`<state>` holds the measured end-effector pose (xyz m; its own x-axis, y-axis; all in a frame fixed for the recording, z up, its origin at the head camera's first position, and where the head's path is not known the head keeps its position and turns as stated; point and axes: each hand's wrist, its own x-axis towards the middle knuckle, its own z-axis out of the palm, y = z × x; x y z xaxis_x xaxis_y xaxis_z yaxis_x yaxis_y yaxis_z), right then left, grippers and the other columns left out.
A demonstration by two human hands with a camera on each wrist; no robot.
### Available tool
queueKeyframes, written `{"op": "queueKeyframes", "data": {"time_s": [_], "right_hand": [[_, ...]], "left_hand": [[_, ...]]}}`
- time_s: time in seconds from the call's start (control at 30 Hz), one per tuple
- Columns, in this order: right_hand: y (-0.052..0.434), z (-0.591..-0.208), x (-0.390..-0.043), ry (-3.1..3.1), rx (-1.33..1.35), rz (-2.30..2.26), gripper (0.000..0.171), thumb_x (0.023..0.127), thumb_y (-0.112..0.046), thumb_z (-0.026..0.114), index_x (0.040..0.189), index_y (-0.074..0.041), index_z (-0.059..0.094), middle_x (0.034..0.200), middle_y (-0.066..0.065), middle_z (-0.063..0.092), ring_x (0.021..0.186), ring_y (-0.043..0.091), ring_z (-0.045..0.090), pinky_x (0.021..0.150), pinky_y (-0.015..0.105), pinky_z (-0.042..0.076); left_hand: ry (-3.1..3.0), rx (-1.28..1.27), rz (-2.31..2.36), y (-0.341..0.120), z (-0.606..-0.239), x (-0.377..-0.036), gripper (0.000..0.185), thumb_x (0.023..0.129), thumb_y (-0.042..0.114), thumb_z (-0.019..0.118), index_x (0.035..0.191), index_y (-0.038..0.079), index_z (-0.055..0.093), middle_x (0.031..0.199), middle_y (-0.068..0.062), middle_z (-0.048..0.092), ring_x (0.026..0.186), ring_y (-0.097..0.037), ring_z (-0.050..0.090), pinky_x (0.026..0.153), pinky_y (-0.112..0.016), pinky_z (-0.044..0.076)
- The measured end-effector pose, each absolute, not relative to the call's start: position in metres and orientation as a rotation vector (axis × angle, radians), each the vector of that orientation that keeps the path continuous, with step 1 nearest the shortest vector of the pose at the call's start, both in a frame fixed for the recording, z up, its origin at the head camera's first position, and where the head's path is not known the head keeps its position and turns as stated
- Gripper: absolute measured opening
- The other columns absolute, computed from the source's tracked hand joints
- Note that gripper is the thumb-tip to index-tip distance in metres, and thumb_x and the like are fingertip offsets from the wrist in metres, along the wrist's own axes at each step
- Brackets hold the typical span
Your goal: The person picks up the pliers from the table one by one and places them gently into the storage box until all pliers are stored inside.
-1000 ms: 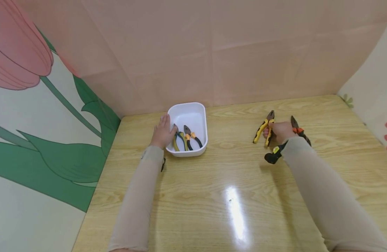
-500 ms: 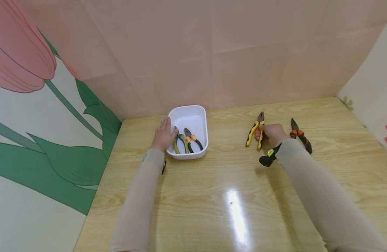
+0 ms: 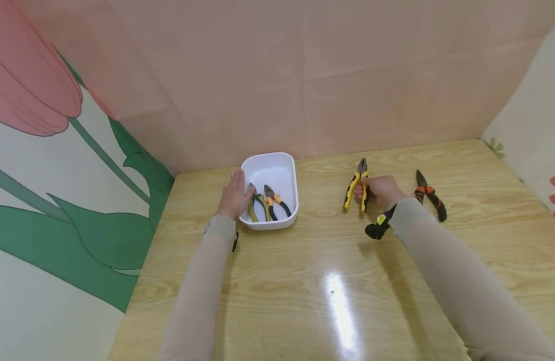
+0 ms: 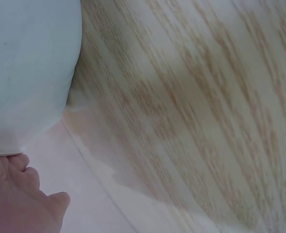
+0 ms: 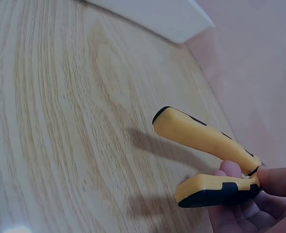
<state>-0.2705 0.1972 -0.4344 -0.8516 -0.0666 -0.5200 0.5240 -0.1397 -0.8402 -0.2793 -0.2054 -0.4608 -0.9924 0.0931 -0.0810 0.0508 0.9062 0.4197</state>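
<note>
A: Right hand [image 3: 382, 190], what does it hold?

B: Yellow-black pliers [image 3: 352, 190]. Thumb and fingers pinch one handle; the second handle stands splayed to the side. Jaws point toward the back of the desk [image 3: 295, 271]. In the right wrist view both handles sit apart from their shadows, so the tool is off the surface.

A: Left hand [image 3: 234, 195]?

B: At the left rim of the white bin [image 3: 270, 225]. Fingers lie straight, thumb spread toward the inside. Left wrist view shows fingers meeting the edge, the rest cropped.

A: Bin contents?

B: Two pliers side by side, handles toward the front: green-yellow pliers [image 3: 252, 208] next to the thumb, orange-black pliers [image 3: 277, 199] to their right.

A: Anything beyond the right hand?

B: Red-black pliers [image 3: 434, 202] on the desk, one handle partly behind the sleeve [image 3: 458, 265]. Pink cloth [image 3: 241, 90] behind; tulip mural [image 3: 38, 75] at left.
</note>
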Motion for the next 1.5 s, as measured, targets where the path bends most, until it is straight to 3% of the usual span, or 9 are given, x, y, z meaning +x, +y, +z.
{"op": "queueKeyframes", "data": {"time_s": [0.43,0.67,0.97,1.3,1.5], "right_hand": [[0.177,-0.424,-0.271,1.821,0.460,-1.999,0.035,0.108,-0.012,0.045,0.136,0.010,0.044,0.081,0.005,0.066,0.075,0.014,0.065,0.078,0.028,0.060],[0.167,-0.426,-0.272,1.825,0.440,-2.027,0.033,0.109,-0.012,0.044,0.134,0.009,0.045,0.082,0.004,0.066,0.077,0.014,0.065,0.078,0.027,0.059],[0.157,-0.422,-0.275,1.780,0.422,-2.072,0.030,0.109,-0.013,0.043,0.131,0.008,0.047,0.087,0.008,0.063,0.081,0.018,0.062,0.068,0.024,0.057],[0.142,-0.419,-0.276,1.767,0.420,-2.081,0.032,0.108,-0.011,0.045,0.132,0.010,0.046,0.076,0.003,0.063,0.069,0.013,0.063,0.068,0.024,0.058],[0.137,-0.419,-0.276,1.715,0.407,-2.115,0.027,0.109,-0.011,0.044,0.127,0.008,0.048,0.082,0.006,0.062,0.073,0.015,0.061,0.067,0.024,0.057]], "left_hand": [[2.972,0.103,0.641,-0.205,-0.459,-0.284,0.073,0.109,0.042,0.037,0.163,0.006,0.003,0.171,-0.010,0.001,0.156,-0.025,-0.004,0.125,-0.056,0.006],[2.971,0.091,0.641,-0.205,-0.460,-0.284,0.074,0.109,0.043,0.037,0.163,0.008,0.002,0.171,-0.009,0.000,0.156,-0.024,-0.005,0.125,-0.056,0.006],[2.962,0.102,0.647,-0.206,-0.459,-0.285,0.074,0.109,0.043,0.037,0.163,0.007,0.001,0.171,-0.008,-0.001,0.156,-0.024,-0.005,0.125,-0.056,0.005],[2.968,0.095,0.641,-0.204,-0.457,-0.284,0.074,0.109,0.044,0.037,0.163,0.007,0.003,0.171,-0.009,0.001,0.156,-0.024,-0.004,0.125,-0.056,0.007],[2.972,0.094,0.635,-0.205,-0.458,-0.285,0.074,0.109,0.043,0.037,0.163,0.006,0.003,0.171,-0.010,0.001,0.156,-0.025,-0.005,0.125,-0.057,0.006]]}}
